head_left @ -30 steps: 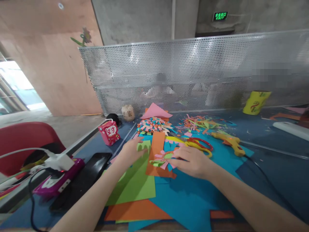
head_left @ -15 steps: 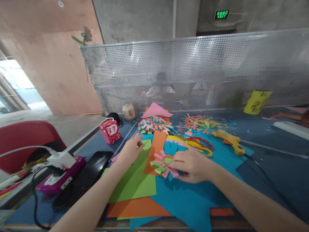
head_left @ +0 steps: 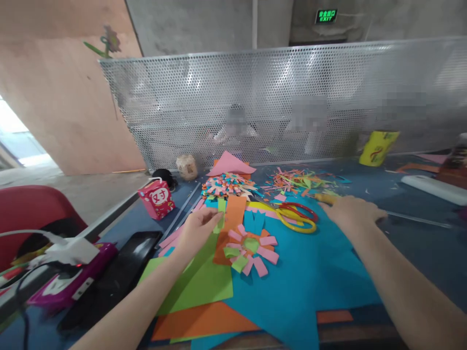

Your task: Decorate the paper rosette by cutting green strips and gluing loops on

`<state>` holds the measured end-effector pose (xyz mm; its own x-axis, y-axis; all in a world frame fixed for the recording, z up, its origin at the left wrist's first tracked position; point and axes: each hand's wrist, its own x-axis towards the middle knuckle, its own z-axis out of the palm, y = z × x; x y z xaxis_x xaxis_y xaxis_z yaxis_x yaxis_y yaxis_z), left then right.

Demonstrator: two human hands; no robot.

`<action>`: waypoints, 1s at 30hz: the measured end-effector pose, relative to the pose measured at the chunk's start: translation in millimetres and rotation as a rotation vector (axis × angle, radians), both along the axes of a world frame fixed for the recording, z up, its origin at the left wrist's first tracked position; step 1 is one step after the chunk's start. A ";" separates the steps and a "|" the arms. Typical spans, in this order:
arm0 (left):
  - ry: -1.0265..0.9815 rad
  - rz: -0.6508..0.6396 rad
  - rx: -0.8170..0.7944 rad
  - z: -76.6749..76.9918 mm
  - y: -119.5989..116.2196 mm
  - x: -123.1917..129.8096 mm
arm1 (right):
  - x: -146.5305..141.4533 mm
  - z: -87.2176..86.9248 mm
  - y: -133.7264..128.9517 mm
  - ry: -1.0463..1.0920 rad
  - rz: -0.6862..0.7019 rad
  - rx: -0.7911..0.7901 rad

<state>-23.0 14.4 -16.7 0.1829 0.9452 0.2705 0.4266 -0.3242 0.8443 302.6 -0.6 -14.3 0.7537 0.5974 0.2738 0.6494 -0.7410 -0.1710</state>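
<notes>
Between thumb and fingers, my left hand (head_left: 200, 224) pinches a short green paper strip (head_left: 221, 214) over the green sheet (head_left: 199, 287). My right hand (head_left: 352, 214) is wrapped round the yellow glue gun (head_left: 326, 198), most of which it hides. A paper flower (head_left: 251, 244) with pink petals, some green ones and a green centre lies between the hands, partly on the blue sheet (head_left: 292, 287). Under its left side is an orange strip (head_left: 233, 218). Red and yellow scissors (head_left: 297, 217) lie just beyond the flower.
Paper scraps (head_left: 299, 180) and fringed paper pieces (head_left: 228, 185) lie at the back before a perforated metal screen (head_left: 233, 97). A red box (head_left: 158, 198), black phone (head_left: 113, 277) and purple power strip (head_left: 73, 282) are at the left. A yellow roll (head_left: 379, 148) stands at the back right.
My right hand has let go of the flower, moved right and taken hold of the glue gun. My left hand now shows a green strip in its fingers. The view has shifted slightly.
</notes>
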 end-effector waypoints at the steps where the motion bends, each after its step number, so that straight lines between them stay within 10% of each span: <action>1: -0.009 0.004 -0.011 -0.9 0.4 0.3 | 5.3 -0.2 0.0 0.066 -0.038 -0.026; 12: -0.099 0.047 -0.058 1.9 -2.2 0.5 | 23.9 0.9 -3.5 0.365 -0.095 -0.227; 21: -0.110 0.033 -0.084 1.2 -4.1 2.9 | 19.5 17.2 -10.4 0.217 0.064 0.051; 30: -0.131 -0.005 -0.114 2.1 -8.2 6.4 | -74.2 2.2 -18.1 -0.351 0.765 0.591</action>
<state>-16.6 6.1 -14.5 0.1576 0.9703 0.1838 0.3095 -0.2253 0.9238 228.4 -18.7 -12.2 0.0491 0.5827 0.8112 0.9959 0.0329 -0.0838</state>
